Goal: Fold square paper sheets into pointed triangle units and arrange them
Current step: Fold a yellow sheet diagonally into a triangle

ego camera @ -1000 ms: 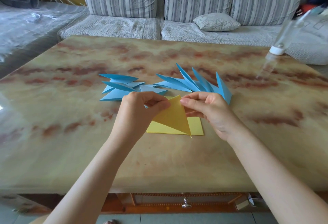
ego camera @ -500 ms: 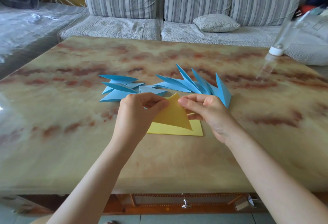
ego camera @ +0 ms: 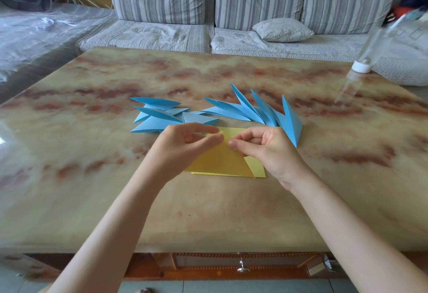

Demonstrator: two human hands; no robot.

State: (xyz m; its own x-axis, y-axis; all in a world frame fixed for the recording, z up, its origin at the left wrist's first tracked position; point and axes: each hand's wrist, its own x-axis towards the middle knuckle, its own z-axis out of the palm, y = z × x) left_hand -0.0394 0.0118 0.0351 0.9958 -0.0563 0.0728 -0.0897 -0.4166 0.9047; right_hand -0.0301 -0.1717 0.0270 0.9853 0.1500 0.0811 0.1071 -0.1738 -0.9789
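Yellow paper triangle (ego camera: 220, 161) between both hands (ego camera: 183, 147) (ego camera: 272, 152)

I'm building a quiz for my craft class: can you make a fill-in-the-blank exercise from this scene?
1. The left hand and the right hand both pinch a folded sheet whose colour is ____.
2. The pointed units lying on the table beyond the hands are all ____.
3. The clear bottle at the far right has a cap that is ____.
Missing words: yellow; blue; white.
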